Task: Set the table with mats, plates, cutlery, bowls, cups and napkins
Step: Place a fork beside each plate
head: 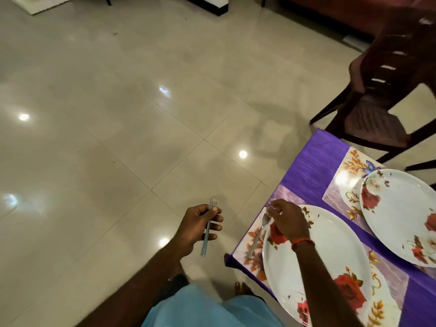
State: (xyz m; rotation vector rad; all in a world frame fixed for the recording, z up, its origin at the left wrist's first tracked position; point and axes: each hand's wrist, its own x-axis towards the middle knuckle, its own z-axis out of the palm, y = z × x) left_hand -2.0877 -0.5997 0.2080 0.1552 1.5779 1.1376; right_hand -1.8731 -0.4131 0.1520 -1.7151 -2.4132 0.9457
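The near fork [257,236] lies on the mat [278,193] just left of the near plate [330,251], running along its rim with the head away from the person and the handle toward them. The right hand [289,220] reaches over that plate's rim, fingertips curled down and pinching the fork's head. It looks like the fork is being settled rather than let go.

Further left of the plate, past the table edge and over the floor, the left hand [199,226] grips a spare fork [207,228], tines pointing away, roughly parallel to the laid one.

The far plate [401,208] sits beyond the near plate to the right, with no cutlery showing by it. I'd guess the spare fork goes there, which means a reach across, and the right hand is nearer.
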